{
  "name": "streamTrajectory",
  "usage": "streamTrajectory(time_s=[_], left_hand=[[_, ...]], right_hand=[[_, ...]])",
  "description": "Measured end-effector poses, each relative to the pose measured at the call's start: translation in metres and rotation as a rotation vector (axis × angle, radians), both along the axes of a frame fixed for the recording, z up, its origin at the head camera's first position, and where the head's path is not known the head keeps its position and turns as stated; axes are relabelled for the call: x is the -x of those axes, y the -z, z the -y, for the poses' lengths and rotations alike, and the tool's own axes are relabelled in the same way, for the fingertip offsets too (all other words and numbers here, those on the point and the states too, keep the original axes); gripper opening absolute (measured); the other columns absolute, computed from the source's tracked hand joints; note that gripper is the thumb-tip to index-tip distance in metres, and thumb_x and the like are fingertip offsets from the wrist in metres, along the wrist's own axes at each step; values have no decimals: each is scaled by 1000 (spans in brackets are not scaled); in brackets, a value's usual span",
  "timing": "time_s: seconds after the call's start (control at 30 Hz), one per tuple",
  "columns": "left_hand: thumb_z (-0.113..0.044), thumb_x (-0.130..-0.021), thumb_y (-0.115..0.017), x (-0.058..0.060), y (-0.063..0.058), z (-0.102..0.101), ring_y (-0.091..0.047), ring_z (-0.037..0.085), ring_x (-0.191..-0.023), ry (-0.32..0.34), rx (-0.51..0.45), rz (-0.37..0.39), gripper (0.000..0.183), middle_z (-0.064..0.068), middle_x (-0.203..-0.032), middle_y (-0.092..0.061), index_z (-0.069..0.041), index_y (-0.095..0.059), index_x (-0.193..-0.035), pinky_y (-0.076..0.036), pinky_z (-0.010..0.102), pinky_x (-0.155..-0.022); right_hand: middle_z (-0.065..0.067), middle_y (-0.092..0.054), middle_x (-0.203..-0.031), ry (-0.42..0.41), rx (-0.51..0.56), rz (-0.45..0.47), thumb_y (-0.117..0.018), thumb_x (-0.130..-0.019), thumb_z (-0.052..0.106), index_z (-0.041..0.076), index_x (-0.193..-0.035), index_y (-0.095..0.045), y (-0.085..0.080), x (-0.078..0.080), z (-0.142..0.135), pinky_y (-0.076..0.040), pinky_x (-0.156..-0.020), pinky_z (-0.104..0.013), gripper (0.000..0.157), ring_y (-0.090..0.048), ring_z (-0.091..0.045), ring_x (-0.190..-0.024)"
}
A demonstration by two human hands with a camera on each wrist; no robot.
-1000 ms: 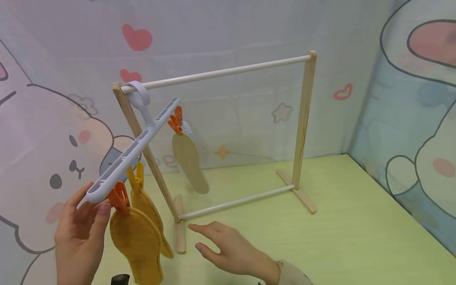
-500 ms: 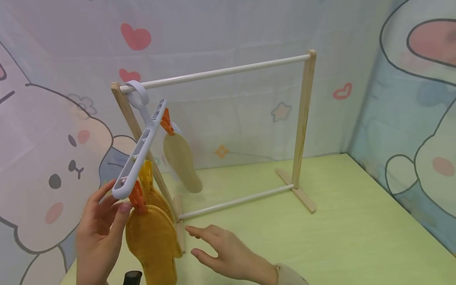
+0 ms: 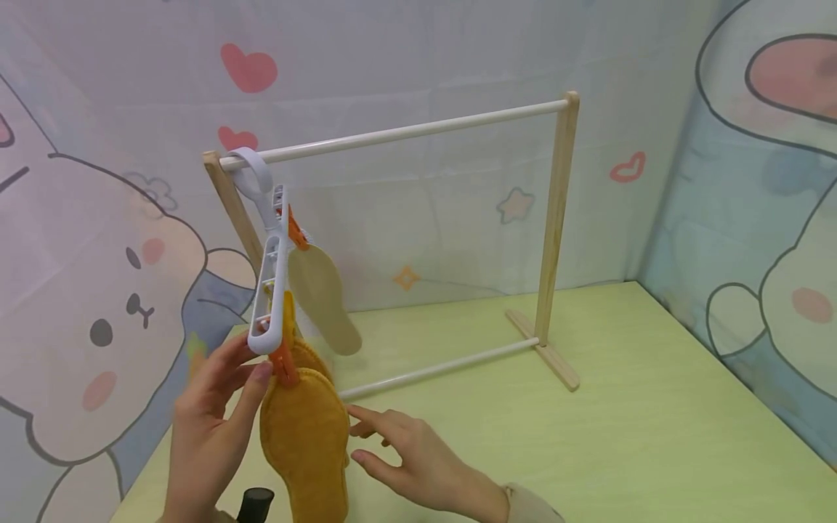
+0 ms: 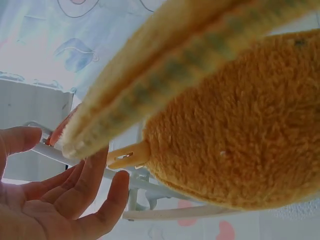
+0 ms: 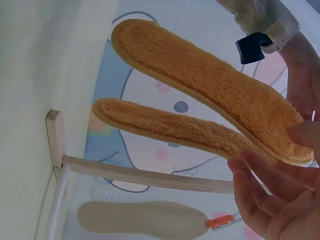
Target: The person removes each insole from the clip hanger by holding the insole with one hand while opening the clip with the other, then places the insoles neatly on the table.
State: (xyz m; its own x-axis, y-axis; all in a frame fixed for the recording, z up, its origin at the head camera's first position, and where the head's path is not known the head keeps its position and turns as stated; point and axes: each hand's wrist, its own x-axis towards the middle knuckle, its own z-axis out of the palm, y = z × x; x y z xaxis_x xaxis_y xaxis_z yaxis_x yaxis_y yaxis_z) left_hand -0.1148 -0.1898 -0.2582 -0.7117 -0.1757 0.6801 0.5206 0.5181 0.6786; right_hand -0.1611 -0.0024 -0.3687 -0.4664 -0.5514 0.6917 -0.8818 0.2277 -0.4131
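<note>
My right hand [image 3: 412, 454] is splayed beside a fuzzy mustard fabric insole [image 3: 307, 436]; left hand [image 3: 212, 421] pinching? Can't tell, slotted white plastic hanger [image 3: 280, 290] blocks it.

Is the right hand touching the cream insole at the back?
Apart. In the head view, green tabletop shows between the right hand and the cream insole.

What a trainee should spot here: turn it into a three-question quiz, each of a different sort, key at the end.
1. Multiple choice: the white hanger hooks over
A) the lower bar
B) the top bar
C) the right-hand post
2. True or false: the beige insole hangs from a yellow clip.
3. Fill in: the person's ____ is closest to the hanger's near end.

Key: 1. B. 2. False; it hangs from an orange clip. 3. Left hand.
</note>
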Motion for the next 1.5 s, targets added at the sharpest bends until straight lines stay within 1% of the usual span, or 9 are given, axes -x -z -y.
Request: streamTrajectory(time_s=[0.3, 0.37, 0.5, 0.6, 0.77, 0.9, 1.13, 1.37, 1.5], left_hand=[[7, -80, -59, 9, -2, -9, -60, -1, -83, 71, 54, -42, 38, -14, -97, -61, -6, -57, -116, -44, 7, -79], [5, -80, -59, 10, -3, -12, -61, -2, -81, 71, 52, -24, 38, -14, -96, -62, -8, -57, -116, -44, 7, -80], [0, -82, -59, 13, -4, -18, -61, -2, -80, 79, 65, 17, 36, -6, -94, -66, -10, -56, -116, -43, 8, -81], [0, -82, -59, 16, -5, -23, -62, -1, -77, 120, 69, 3, 35, 0, -93, -67, -9, -55, -116, -46, 10, -78], [2, -82, -58, 22, -3, -29, -62, 3, -72, 198, 48, -37, 34, -8, -92, -66, -6, -54, -116, -51, 15, -68], [1, -83, -58, 25, -2, -31, -61, 3, -71, 197, 50, -53, 33, -9, -92, -66, -7, -55, -115, -50, 16, -69], [-3, -83, -59, 25, -4, -33, -63, 2, -76, 162, 32, -17, 31, 6, -93, -68, -8, -56, -114, -50, 15, -71], [-1, -82, -60, 24, -3, -35, -63, 2, -77, 159, 0, -30, 27, 2, -91, -69, -4, -60, -109, -50, 14, -71], [-2, -82, -60, 24, -3, -35, -64, 2, -76, 151, -5, -29, 26, 4, -90, -69, -4, -60, -108, -50, 14, -70]], right_hand=[[1, -66, -93, 9, 41, 11, -53, -89, 20, 10, -132, -40, 1, 2, -2, -45, -70, -9, 46, -62, -6, -86], [1, -66, -92, 1, 55, 43, -54, -89, 19, 11, -130, -42, 1, 2, -3, -45, -69, -9, 44, -62, -6, -86], [2, -66, -91, -23, 67, 97, -54, -89, 17, 10, -119, -48, 0, 4, -4, -45, -67, -9, 32, -62, -7, -85], [2, -66, -89, -41, 77, 121, -54, -89, 18, 11, -113, -49, 2, 5, -3, -46, -66, -9, 25, -61, -5, -83], [-1, -67, -87, -61, 119, 142, -55, -88, 15, 10, -111, -47, 4, 5, -3, -46, -63, -8, 24, -62, -6, -78], [-3, -67, -84, -59, 144, 166, -55, -88, 13, 8, -108, -47, 5, 4, -3, -47, -60, -9, 22, -62, -6, -74], [-6, -69, -81, -84, 170, 209, -54, -88, 11, 8, -104, -47, 6, 6, -4, -47, -57, -11, 17, -62, -4, -70], [-6, -70, -80, -110, 163, 219, -54, -88, 10, 7, -103, -46, 5, 6, -7, -47, -54, -12, 17, -63, -5, -68], [-7, -69, -79, -122, 158, 228, -54, -88, 9, 6, -103, -46, 5, 6, -9, -47, -53, -12, 17, -62, -3, -67]])
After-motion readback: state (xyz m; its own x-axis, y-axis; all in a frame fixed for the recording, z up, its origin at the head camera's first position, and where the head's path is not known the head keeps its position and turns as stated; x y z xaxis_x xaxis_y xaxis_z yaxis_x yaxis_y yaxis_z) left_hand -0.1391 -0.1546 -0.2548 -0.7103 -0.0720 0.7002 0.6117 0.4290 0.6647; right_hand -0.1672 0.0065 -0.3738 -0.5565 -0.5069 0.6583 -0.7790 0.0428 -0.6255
